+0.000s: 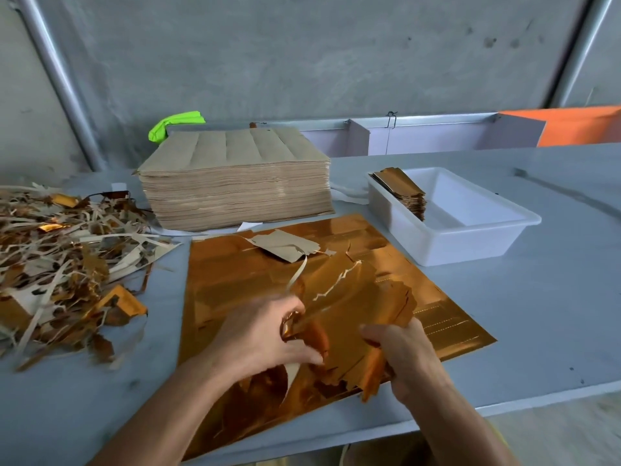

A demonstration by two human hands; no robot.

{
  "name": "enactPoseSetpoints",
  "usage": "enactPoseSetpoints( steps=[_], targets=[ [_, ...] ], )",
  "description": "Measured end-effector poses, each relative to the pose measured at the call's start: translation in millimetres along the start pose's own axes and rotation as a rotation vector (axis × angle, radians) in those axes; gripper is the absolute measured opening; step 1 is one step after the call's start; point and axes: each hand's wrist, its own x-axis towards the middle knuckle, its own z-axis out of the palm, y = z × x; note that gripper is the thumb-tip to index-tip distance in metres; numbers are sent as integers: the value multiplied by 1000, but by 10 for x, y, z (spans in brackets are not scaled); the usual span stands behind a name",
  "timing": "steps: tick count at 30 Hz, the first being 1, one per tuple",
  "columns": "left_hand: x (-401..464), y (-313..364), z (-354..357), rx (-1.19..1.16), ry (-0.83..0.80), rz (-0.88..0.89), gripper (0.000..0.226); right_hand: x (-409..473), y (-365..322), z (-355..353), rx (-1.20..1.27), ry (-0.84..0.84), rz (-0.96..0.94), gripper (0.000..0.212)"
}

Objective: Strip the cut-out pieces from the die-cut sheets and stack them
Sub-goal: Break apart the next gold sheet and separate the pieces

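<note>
A shiny gold die-cut sheet [242, 284] lies flat on the grey table in front of me. Above it I hold a torn gold piece of sheet [356, 297], blurred by motion. My left hand [268, 334] grips its left edge, where thin waste strips curl up. My right hand [403, 351] grips the lower right part of the same piece. A brown loose cut-out [285, 245] lies face down at the sheet's far edge. Stripped gold pieces [403, 190] are stacked in the left end of a white tray [470, 243].
A thick stack of brown-backed sheets [235, 183] stands behind the gold sheet. A heap of waste strips and scraps [67, 257] covers the table's left side. A green object [174, 124] lies behind the stack. The table's front edge runs just below my hands.
</note>
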Motion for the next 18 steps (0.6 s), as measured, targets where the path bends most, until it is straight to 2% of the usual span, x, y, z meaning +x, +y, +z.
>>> enactPoseSetpoints(
  steps=[3,5,8,11,14,16,18],
  targets=[
    [32,-82,82,63,-3,-12,59,14,-9,-62,-7,28,32,22],
    [57,-139,92,40,-22,-48,63,30,-42,-155,-7,70,44,20],
    [88,-147,73,94,-45,-49,61,50,-140,-364,0,134,39,28],
    [130,-125,98,193,87,-81,49,86,-187,-574,-7,229,-10,35],
    [167,-115,156,250,196,-169,53,162,-171,-623,-65,312,-45,27],
    [179,-101,183,247,214,-205,53,244,-168,-584,-148,413,-90,14],
    [181,-74,187,283,216,-219,53,329,-181,-524,-288,517,-162,9]
  ],
)
